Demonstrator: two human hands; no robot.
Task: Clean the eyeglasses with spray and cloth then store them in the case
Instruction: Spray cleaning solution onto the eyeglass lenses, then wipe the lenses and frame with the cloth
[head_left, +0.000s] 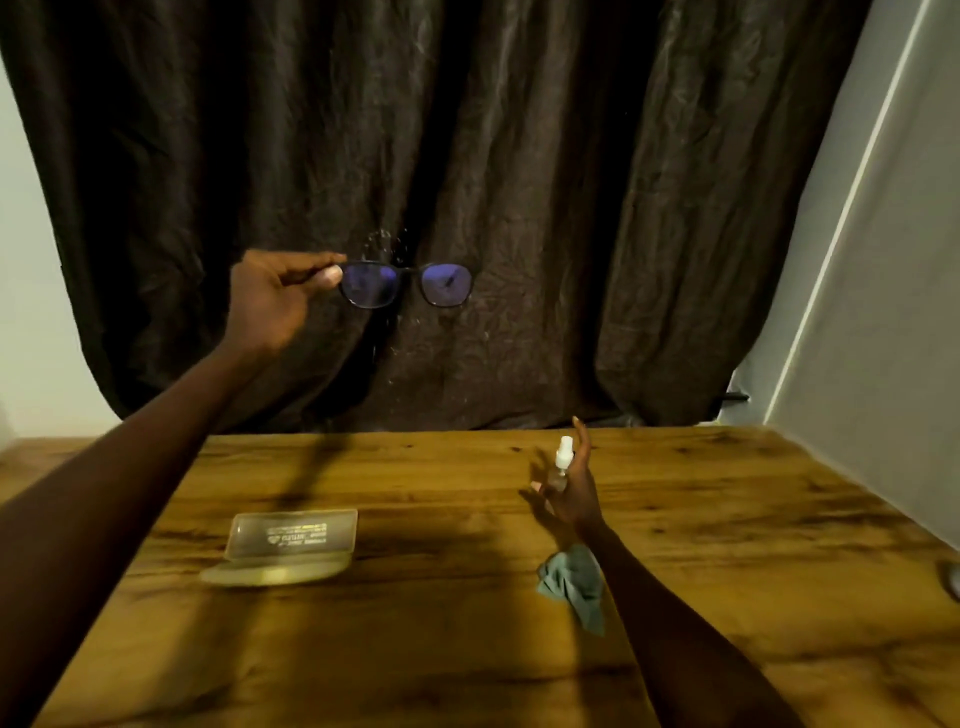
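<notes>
My left hand (275, 299) holds up the dark-framed eyeglasses (408, 285) by their left corner, well above the table and in front of the curtain; the lenses look bluish. Lower and to the right, my right hand (571, 488) grips a small spray bottle (562, 460) with a white nozzle, index finger raised above the top. A crumpled grey-green cloth (571, 579) lies on the table, partly hidden by my right forearm. The translucent yellowish case (291, 540) lies open on the table at the left, lid tilted up.
The wooden table (441, 649) fills the lower view. A dark brown curtain (467, 156) hangs behind it, with faint droplets near the glasses. A pale wall (883, 312) runs along the right. A dark object (951, 577) shows at the right edge.
</notes>
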